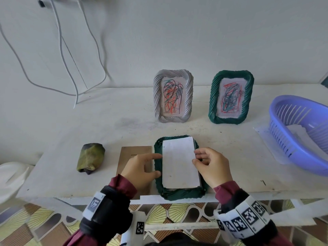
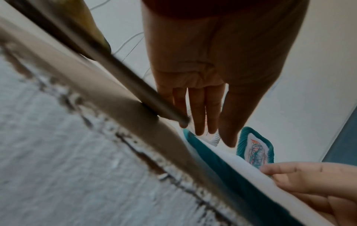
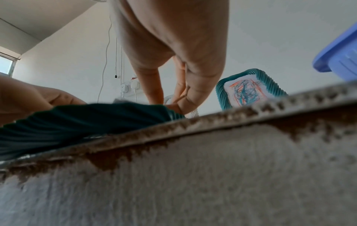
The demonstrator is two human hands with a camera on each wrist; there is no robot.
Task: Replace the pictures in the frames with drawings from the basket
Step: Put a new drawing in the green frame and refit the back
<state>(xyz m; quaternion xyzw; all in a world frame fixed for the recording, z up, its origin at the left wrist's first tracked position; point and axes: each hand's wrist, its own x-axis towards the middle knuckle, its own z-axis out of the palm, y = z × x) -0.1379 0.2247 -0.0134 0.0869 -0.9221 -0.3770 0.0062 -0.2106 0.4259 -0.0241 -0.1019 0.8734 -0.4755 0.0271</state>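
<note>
With the right hand (image 1: 212,166) pinching the sheet of paper (image 1: 179,162) over the face-down green frame (image 1: 158,185) on the tabletop (image 1: 230,157) and the left hand (image 1: 142,168) flat beside it, the sheet may crease or seat crooked.

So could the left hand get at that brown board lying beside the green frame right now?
Probably yes. The left hand already hovers over the brown board, fingers straight and reaching to the face-down green frame. Nothing lies on the board's bare part, and the hand holds nothing.
</note>
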